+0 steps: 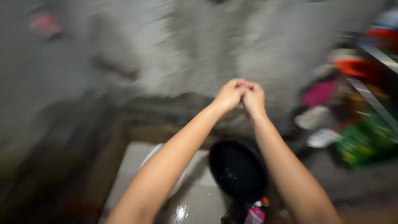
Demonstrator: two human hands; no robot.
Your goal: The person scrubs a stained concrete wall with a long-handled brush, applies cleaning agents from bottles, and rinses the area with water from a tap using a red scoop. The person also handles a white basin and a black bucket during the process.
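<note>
The person's left hand (pixel 228 96) and right hand (pixel 253 98) meet fingertip to fingertip, raised beyond the round black pan (pixel 238 169); blur hides whether they pinch anything. The pan, on the pale wet counter (pixel 199 199), looks rigid, probably heavy and slippery; its rim offers the best hold.

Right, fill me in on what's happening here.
A person's left hand and right hand are pressed together, held out above a black pan beside a white plate. The picture is blurred, so whether the fingers hold anything is unclear. A grey wall stands behind, with colourful clutter to the right.
</note>
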